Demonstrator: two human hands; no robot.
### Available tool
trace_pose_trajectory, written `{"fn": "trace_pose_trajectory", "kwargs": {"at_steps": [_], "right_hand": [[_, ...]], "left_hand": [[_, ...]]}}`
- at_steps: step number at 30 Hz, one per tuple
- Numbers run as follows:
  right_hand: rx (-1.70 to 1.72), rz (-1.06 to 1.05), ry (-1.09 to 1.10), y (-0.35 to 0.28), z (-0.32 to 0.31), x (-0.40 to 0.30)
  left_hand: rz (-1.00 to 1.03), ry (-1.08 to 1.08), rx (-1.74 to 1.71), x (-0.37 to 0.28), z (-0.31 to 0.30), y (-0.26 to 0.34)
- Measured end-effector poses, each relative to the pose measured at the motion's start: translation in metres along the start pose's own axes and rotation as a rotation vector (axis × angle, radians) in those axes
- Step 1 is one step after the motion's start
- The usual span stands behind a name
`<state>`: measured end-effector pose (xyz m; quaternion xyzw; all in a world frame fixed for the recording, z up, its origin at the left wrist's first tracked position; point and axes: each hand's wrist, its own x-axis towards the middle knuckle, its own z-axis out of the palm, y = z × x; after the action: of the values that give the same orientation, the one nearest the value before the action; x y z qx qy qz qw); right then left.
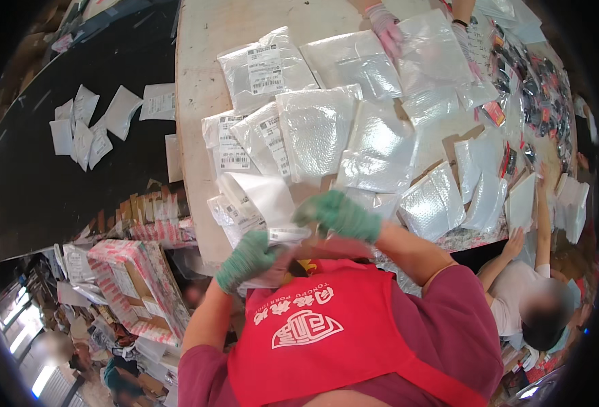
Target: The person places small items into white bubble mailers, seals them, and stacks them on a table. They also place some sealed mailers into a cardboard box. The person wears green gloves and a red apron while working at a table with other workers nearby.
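My left hand (247,261), in a green knit glove, is closed on the near edge of a curled white strip of printed labels (271,201). The strip bends up over a labelled mailer at the near left of the table. My right hand (341,215), gloved alike, is just to the right of the strip with its fingers bent. Its fingertips are blurred, so whether they pinch anything cannot be told. Beyond my hands lie silvery bubble mailers (318,132), some overlapping. Several carry printed labels, such as a flat mailer (266,68) at the far left.
A black conveyor belt (30,188) with several small parcels (91,127) runs along the left. A co-worker's pink-gloved hands (387,30) handle a mailer across the table (203,30). At right, another person (523,290) reaches over mailers. A taped carton (136,290) stands below left.
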<state>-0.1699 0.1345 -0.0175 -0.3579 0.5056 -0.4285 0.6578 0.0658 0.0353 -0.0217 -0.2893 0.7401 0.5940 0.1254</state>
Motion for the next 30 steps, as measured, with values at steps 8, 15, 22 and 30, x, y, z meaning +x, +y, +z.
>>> {"fn": "trace_pose_trajectory", "kwargs": {"at_steps": [8,15,22,30], "right_hand": [[-0.836,-0.743,0.284,0.009,0.01,-0.001],[0.224,0.222,-0.029,0.025,0.009,-0.034],[-1.388,-0.569,0.5,0.044,-0.019,0.042],[-1.476,-0.433,0.682,0.062,-0.013,0.119]], "left_hand": [[-0.107,0.143,-0.476,-0.012,0.017,0.003],[-0.272,-0.077,-0.104,-0.061,0.022,-0.061],[-0.072,-0.004,-0.201,-0.042,0.045,-0.102],[0.098,0.553,-0.1,-0.014,0.031,-0.145]]}}
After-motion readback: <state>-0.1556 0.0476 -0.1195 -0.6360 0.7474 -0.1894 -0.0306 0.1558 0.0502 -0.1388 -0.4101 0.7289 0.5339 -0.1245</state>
